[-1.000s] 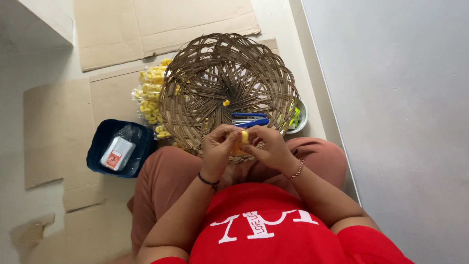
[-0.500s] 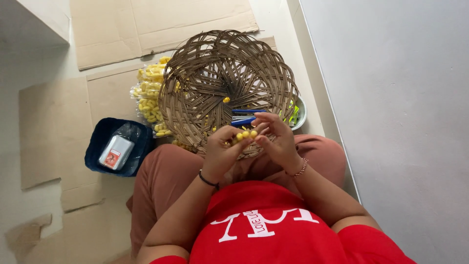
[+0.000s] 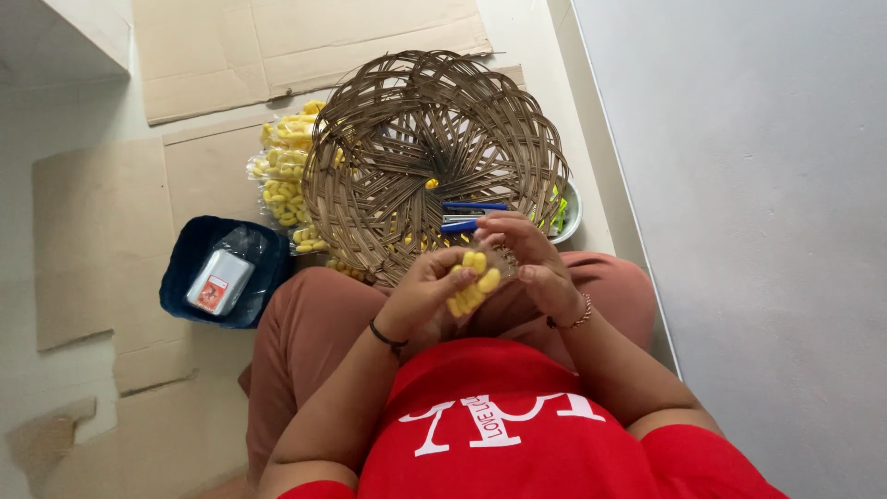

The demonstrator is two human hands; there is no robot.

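Note:
My left hand [image 3: 427,288] holds a small bunch of yellow puffed snacks [image 3: 473,280] above my lap, fingers curled around it. My right hand [image 3: 527,249] pinches the top of the same bunch from the right. Both hands hover at the near rim of a round brown wicker tray [image 3: 370,166]. A blue stapler [image 3: 469,217] lies on the tray just beyond my right fingers. One loose yellow snack [image 3: 431,184] rests near the tray's middle.
A clear bag of yellow snacks [image 3: 280,176] lies left of the tray. A dark blue tub [image 3: 185,277] with a small white and red box sits at the left. A small bowl [image 3: 568,211] peeks out right of the tray. Flattened cardboard [image 3: 305,46] covers the floor; a grey wall [image 3: 758,231] stands right.
My hands have drawn slightly apart and the bunch of yellow snacks between them now shows more fully. The view has shifted a little.

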